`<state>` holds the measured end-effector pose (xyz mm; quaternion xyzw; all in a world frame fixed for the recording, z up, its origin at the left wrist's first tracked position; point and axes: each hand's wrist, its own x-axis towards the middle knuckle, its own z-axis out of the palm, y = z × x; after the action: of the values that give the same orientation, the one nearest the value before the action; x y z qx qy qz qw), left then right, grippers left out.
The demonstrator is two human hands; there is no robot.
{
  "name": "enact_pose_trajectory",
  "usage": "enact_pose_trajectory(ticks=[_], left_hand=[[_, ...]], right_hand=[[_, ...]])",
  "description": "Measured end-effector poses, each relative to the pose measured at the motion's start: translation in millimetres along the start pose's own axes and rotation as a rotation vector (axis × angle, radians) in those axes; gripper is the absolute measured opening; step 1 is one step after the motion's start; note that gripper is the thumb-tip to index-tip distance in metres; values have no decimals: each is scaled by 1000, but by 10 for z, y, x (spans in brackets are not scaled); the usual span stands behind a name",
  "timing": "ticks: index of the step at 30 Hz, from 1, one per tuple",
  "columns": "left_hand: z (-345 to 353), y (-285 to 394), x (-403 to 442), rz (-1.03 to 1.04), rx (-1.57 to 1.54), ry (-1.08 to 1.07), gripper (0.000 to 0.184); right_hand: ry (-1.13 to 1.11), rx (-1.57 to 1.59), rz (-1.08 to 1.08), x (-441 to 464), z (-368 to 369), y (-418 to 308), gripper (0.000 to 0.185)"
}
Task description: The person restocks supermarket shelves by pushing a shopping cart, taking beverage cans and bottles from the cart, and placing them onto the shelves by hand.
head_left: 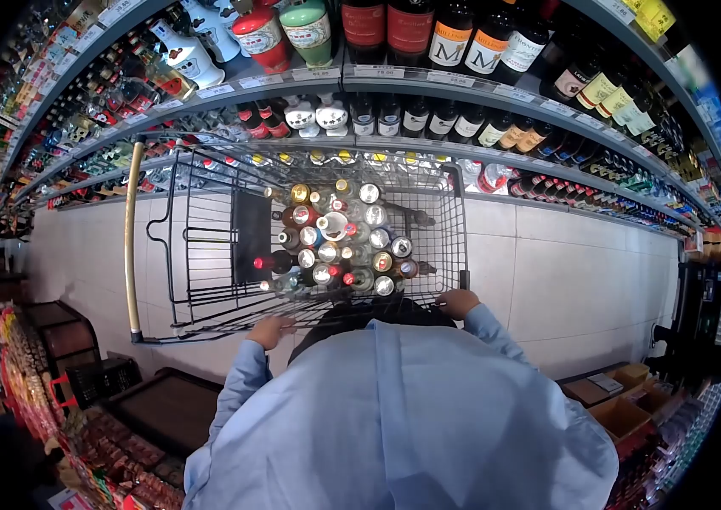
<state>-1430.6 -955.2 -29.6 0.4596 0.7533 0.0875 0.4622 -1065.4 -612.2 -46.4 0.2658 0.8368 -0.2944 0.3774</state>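
Note:
A wire shopping cart (199, 240) stands sideways in front of me, its yellowish handle (132, 246) at the left. Many bottles and cans (335, 225) stand packed in its basket, seen from above. My left hand (268, 331) is closed at the near side rim, toward the handle end; its fingers are partly hidden. Near the front corner of the cart, my right hand (459, 303) is closed over the same side rim. Neither hand holds a bottle.
A long shelf (394, 78) of wine and liquor bottles curves along the far side. Pale floor tiles (573, 272) show around the cart. Behind me are packaged goods (29, 374) at the left, a dark bin (161, 408), and cardboard boxes (619, 416) at the right.

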Motion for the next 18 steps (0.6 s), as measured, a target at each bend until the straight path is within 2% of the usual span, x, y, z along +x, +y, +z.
enact_pose_trajectory(ticks=[4, 7, 9, 14, 18], left_hand=[[51, -183, 65, -17, -211, -86, 28], [-39, -47, 13, 46, -179, -43, 26], [-160, 210, -26, -23, -16, -74, 26], [74, -235, 126, -26, -197, -119, 27], [66, -222, 148, -51, -202, -145, 26]], right_hand=[[-16, -19, -7, -83, -91, 21, 30], [37, -23, -94, 72, 73, 152, 24], [83, -16, -103, 148, 154, 222, 22], [118, -11, -25, 94, 76, 156, 22], [166, -111, -47, 52, 66, 175, 27]])
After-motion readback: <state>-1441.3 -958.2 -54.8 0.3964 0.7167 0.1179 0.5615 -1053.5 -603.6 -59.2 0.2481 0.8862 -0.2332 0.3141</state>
